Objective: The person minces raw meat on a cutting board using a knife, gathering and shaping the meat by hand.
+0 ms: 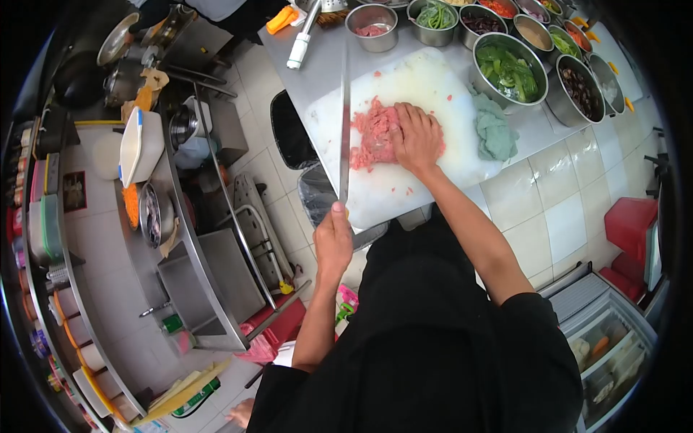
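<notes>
A mound of minced red meat lies on the white cutting board. My right hand rests on the meat's right side, palm down, its fingers over it. Left of the meat, my left hand grips the handle of a long knife, the handle mostly hidden in the fist. The blade points away from me, along the left part of the board, edge-on to the view. A crumpled green cloth lies at the board's right side. Small meat bits are scattered over the board.
Metal bowls stand at the back, one with meat, one with green peppers. Black bins stand left of the table. A steel shelf is farther left. A fridge with food is at the lower right. Another person's hand shows at the bottom.
</notes>
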The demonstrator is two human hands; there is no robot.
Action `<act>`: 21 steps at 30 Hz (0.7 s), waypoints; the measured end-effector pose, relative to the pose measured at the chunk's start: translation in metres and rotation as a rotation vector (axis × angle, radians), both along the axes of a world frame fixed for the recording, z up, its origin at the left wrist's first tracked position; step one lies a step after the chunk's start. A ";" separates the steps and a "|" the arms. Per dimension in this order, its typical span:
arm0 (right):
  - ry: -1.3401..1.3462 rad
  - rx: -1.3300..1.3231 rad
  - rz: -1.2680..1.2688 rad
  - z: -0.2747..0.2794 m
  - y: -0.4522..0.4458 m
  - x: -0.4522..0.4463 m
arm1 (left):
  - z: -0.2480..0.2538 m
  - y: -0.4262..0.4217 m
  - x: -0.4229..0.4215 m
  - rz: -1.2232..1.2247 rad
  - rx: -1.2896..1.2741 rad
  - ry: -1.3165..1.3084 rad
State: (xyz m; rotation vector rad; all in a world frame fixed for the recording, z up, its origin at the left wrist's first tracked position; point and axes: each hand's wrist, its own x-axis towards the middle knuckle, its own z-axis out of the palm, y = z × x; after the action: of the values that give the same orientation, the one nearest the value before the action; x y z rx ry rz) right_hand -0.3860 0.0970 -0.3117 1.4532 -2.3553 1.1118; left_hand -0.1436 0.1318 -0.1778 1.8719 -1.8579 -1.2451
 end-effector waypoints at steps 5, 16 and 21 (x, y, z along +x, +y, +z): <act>-0.033 0.005 0.033 0.004 0.001 0.002 | -0.099 -0.011 0.014 -0.159 -0.210 -0.196; 0.026 0.001 0.016 0.006 -0.007 -0.009 | -0.055 -0.023 0.002 -0.137 -0.021 -0.193; -0.003 0.011 0.017 -0.001 0.002 0.000 | -0.028 -0.005 -0.011 0.036 -0.065 0.189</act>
State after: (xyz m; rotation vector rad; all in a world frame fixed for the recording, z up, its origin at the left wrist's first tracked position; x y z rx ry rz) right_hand -0.3858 0.0988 -0.3131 1.4791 -2.3593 1.1066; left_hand -0.1544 0.1269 -0.2057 1.6831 -1.7370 -1.2848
